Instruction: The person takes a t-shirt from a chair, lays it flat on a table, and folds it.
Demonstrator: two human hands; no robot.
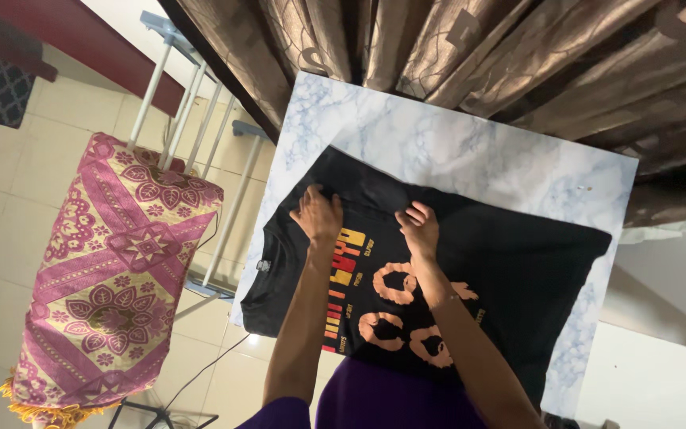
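A black t-shirt point(518, 262) with orange, yellow and red print lies spread on a white marble-patterned table point(470, 151). My left hand point(317, 214) rests on the shirt near its far edge, close to the collar end, fingers curled onto the fabric. My right hand point(419, 228) presses on the shirt a little to the right, fingers bent at the same far edge. Whether either hand pinches the cloth I cannot tell. Both forearms reach across the printed area from the bottom of the view.
Brown patterned curtains point(470, 48) hang behind the table. A pink and gold patterned cloth point(113, 270) drapes over a white metal rack point(200, 119) at the left. Pale floor tiles point(9, 199) and a black cable point(208, 365) lie below.
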